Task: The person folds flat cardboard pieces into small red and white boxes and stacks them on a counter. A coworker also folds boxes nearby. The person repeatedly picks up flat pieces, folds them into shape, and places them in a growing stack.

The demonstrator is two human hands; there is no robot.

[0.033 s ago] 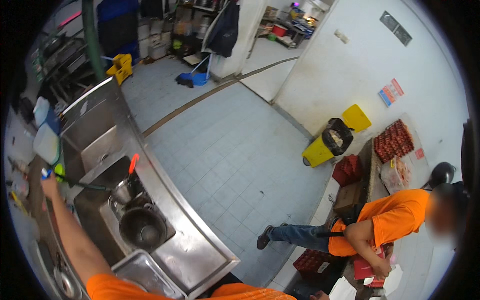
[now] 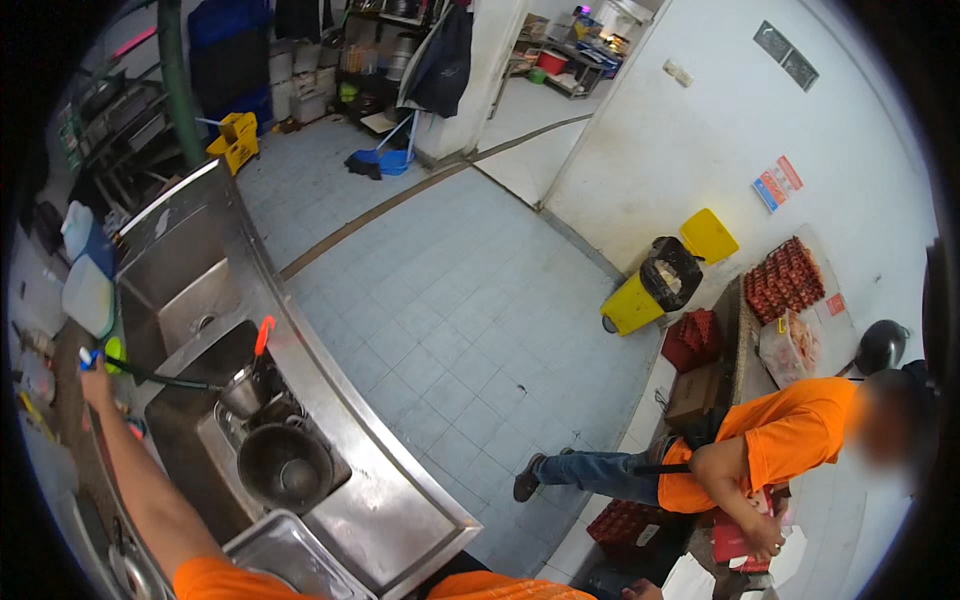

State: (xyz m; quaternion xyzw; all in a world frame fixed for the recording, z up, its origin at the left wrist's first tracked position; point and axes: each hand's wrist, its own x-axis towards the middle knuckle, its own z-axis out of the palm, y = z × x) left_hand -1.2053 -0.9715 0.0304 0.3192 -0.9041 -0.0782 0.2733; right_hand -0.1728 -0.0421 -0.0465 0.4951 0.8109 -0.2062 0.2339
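Observation:
My left hand [image 2: 97, 382], arm stretched out at the far left, is closed around a blue-topped tap handle [image 2: 90, 357]. From there a dark green hose [image 2: 165, 379] runs over the sink to a steel pot [image 2: 242, 394]. An orange-handled utensil [image 2: 264, 336] stands in that pot. In front of it, in the sink basin [image 2: 185, 432], sits a large dark round pan [image 2: 262, 468] with a shiny round patch inside. Part of a hand [image 2: 642, 590], seemingly my right, shows at the lower edge; its fingers are cut off.
A steel tray [image 2: 300, 555] lies on the drainboard [image 2: 385, 530]. Plastic jugs [image 2: 88, 298] line the wall side. To the right a co-worker in an orange shirt [image 2: 800, 425] handles a red box [image 2: 730, 537]. A yellow bin [image 2: 632, 305] stands by the wall.
The view has shifted slightly. My left hand stays on the tap handle, and the pots stay in place.

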